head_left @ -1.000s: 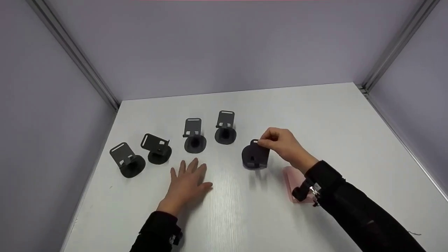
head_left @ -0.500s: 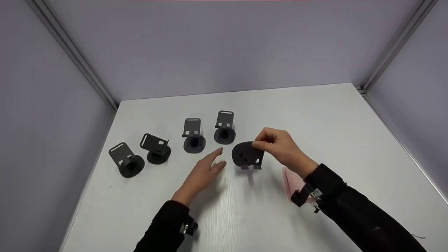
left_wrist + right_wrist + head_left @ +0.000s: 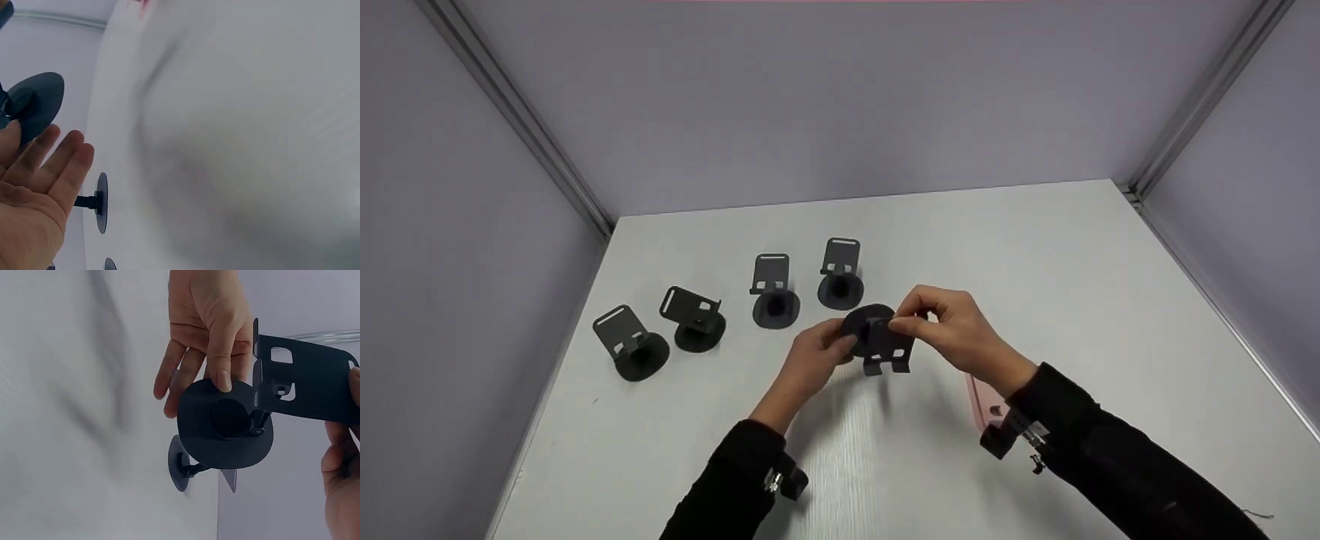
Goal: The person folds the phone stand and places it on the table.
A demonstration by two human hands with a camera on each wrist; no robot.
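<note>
Even, soft overhead light, faint shadows on the white table [image 3: 1035, 247], wrist views streaked with motion blur

The pink object [image 3: 981, 397] lies mostly hidden behind the right wrist. In the left wrist view, the bench [image 3: 253, 140] is blurred.

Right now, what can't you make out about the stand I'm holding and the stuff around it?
- Pink object, head view: mostly hidden behind the right hand's wrist and sleeve; its kind is unclear.
- Held stand, head view: the middle is covered by fingers.
- Left hand, left wrist view: the held stand's plate is cut off by the frame edge.
</note>
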